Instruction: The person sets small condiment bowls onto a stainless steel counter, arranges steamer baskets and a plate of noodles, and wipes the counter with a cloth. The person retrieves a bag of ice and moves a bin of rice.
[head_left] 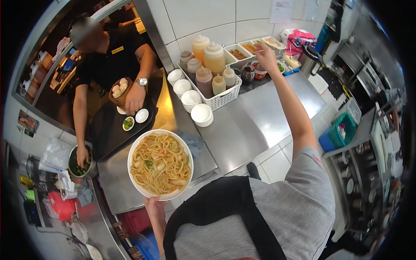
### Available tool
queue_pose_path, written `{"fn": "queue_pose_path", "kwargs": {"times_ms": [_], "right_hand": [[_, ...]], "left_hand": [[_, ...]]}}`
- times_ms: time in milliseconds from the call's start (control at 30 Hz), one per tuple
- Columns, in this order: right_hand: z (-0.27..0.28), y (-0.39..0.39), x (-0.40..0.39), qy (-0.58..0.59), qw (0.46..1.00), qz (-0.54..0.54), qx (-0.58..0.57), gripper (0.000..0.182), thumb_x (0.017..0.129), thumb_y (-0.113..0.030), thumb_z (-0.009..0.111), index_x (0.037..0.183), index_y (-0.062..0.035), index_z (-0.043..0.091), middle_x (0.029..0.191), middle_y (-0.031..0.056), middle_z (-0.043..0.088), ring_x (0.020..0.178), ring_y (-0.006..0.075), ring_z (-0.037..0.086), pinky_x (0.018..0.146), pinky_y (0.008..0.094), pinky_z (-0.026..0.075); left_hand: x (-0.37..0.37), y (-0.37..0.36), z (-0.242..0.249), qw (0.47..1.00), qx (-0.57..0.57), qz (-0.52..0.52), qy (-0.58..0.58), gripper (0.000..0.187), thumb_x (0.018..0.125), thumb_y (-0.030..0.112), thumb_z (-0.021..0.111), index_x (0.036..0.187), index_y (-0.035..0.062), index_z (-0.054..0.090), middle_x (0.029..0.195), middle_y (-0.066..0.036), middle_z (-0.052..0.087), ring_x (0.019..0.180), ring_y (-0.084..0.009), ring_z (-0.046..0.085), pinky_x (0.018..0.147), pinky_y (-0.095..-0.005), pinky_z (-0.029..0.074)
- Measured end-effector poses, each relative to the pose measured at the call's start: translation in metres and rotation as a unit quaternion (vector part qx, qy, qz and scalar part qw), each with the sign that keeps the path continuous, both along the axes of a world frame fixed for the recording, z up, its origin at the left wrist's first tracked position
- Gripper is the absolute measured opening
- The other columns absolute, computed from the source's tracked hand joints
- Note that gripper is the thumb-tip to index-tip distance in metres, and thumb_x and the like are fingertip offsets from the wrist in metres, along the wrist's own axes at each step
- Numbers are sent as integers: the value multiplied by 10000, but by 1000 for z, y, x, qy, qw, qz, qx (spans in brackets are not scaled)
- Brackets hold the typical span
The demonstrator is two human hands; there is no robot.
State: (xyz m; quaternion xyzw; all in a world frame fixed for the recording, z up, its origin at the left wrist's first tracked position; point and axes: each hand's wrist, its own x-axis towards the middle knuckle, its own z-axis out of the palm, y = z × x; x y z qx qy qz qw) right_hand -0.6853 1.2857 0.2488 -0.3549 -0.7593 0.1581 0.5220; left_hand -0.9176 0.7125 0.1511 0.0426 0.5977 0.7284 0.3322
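Observation:
My left hand (155,209) grips the underside and near edge of a white bowl (163,197), its fingers mostly hidden beneath. Thick brown noodles (160,162) with cabbage and bits of vegetable fill the bowl, which is held above the steel counter. At the back of the counter, my right hand (264,55) is stretched out over a row of white topping containers (237,53). Its fingers are bent together by the containers with the yellowish and pale toppings; whatever is between them is too small to make out.
Stacked small white bowls (202,115) stand beside a white basket (223,97) of squeeze bottles. Across the counter, a co-worker (108,56) touches a dark tray (102,136) bearing a dumpling steamer (119,100) and reaches into a metal pot (90,151). A blue cloth (193,143) lies behind the noodle bowl.

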Motion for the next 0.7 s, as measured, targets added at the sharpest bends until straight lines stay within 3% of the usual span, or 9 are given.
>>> {"fn": "queue_pose_path", "kwargs": {"times_ms": [33,100,167,333,400,433,500,533,700], "right_hand": [[-1,20,-6,-2,1000,14,3,197,775,-87,571,944,5,613,812,155,654,765,235,647,674,317,504],[-4,60,-23,-156,984,85,15,190,742,-94,567,893,-6,639,799,173,651,756,290,640,702,350,507],[-12,96,-47,-219,961,171,-1,167,749,-100,605,883,-7,641,821,149,664,766,240,656,701,328,513],[-33,123,-102,-362,891,270,45,208,700,-51,555,880,-32,659,856,180,644,820,328,625,739,396,499],[-40,120,-118,-507,824,206,149,160,740,-92,561,856,-81,671,886,124,654,903,296,607,753,400,488],[-44,124,-126,-506,818,221,160,160,740,-92,561,856,-81,671,886,124,654,903,296,607,753,400,488],[-51,137,-140,-603,721,175,294,142,784,-157,541,822,-130,675,892,65,659,976,250,572,777,381,463],[-51,138,-144,-631,694,160,309,172,810,-187,509,822,-153,678,888,37,663,1001,211,547,800,354,439],[-59,150,-155,-609,686,194,347,157,793,-174,528,794,-129,678,897,46,657,976,220,561,787,361,453]], "left_hand": [[17,12,3,1000,3,14,-2,609,663,90,515,1249,40,353,1082,-152,568,817,-264,648,506,-328,580],[53,39,5,1000,5,-14,-10,619,655,96,521,1250,37,360,1079,-158,569,803,-264,652,499,-331,580],[94,70,5,1000,12,8,-10,634,647,97,518,1256,30,358,1079,-166,569,782,-265,654,484,-328,578],[180,125,-3,998,-19,-11,-54,665,621,105,504,1262,30,345,1058,-154,575,776,-258,653,490,-315,573],[208,146,0,997,-26,-19,-67,672,620,85,486,1272,40,330,1050,-143,576,764,-242,652,512,-312,570],[219,155,-1,997,-22,0,-70,672,620,85,486,1272,40,330,1050,-143,576,764,-242,652,512,-312,570],[237,175,-4,997,-26,-32,-70,675,625,64,472,1280,43,313,1057,-139,572,779,-239,651,518,-306,570],[243,183,-12,997,-31,-28,-72,672,637,52,471,1287,45,300,1072,-134,563,794,-232,647,528,-301,569],[261,220,-33,996,-18,-16,-87,674,664,49,497,1300,57,276,1106,-127,541,801,-221,638,538,-295,569]]}}
